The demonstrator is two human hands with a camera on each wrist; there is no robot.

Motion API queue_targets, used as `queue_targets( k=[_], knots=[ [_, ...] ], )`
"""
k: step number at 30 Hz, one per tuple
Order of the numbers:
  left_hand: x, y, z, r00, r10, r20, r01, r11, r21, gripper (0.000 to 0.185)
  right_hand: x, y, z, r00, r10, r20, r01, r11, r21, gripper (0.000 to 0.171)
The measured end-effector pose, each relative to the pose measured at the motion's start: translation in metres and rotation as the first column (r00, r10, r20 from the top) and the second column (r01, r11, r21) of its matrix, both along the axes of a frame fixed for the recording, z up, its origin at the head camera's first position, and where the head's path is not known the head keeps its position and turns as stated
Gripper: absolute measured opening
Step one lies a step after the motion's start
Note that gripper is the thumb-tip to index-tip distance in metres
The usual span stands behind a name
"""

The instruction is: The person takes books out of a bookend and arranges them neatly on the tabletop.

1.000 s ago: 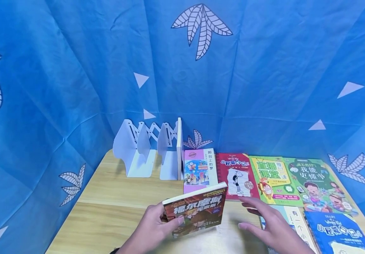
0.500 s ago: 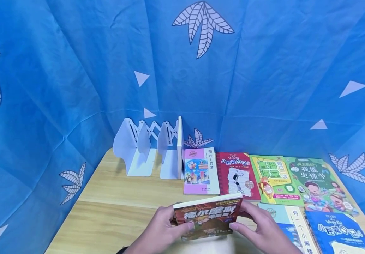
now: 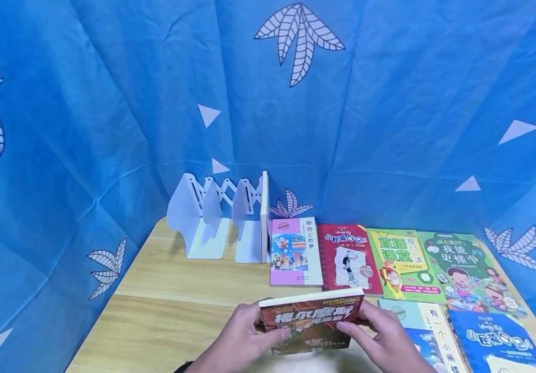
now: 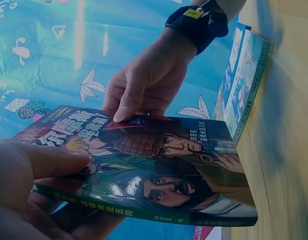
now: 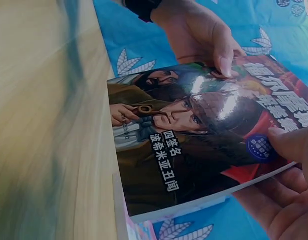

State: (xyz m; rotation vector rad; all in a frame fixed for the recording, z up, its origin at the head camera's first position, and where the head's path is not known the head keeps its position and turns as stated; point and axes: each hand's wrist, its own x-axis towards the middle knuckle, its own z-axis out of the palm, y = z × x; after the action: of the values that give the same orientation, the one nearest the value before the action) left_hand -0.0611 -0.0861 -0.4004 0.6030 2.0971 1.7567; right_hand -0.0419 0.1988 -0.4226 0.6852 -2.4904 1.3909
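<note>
Both hands hold one paperback book (image 3: 312, 321) with a dark brown-red illustrated cover, a man with a pipe and a checked cap on it. My left hand (image 3: 244, 336) grips its left side, thumb on the cover and fingers behind. On the opposite side my right hand (image 3: 380, 336) pinches it the same way. The book stands tilted over the near part of the table, its white page edge uppermost in the head view. In the left wrist view the green spine of the book (image 4: 108, 207) shows on the left hand's side.
A white expanding bookend rack (image 3: 207, 238) stands at the back left, a thin upright book (image 3: 264, 217) at its right end. To the right lie a pink book (image 3: 291, 254), a red book (image 3: 349, 259), two green ones, a blue book (image 3: 492, 336) and a pale book (image 3: 428, 331). Blue cloth (image 3: 268, 103) hangs behind.
My right hand has come in from the right and taken hold of the book's right side. The book has moved right and slightly nearer, uncovering the pink book.
</note>
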Motion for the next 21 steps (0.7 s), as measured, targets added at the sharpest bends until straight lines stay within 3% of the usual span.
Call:
queue_targets(
  k=[15, 21],
  knots=[
    [-0.0044, 0.0004, -0.0015, 1.000, 0.021, -0.017, -0.022, 0.998, -0.057, 0.040, 0.0035, 0.0031, -0.0022, 0.999, -0.011, -0.043, 0.009, 0.998, -0.059, 0.030],
    [-0.0093, -0.0036, -0.0010, 1.000, 0.021, 0.012, -0.021, 1.000, -0.006, 0.047, 0.0064, 0.0040, -0.0027, 0.992, -0.120, 0.041, 0.121, 0.992, -0.030, 0.021]
  ],
)
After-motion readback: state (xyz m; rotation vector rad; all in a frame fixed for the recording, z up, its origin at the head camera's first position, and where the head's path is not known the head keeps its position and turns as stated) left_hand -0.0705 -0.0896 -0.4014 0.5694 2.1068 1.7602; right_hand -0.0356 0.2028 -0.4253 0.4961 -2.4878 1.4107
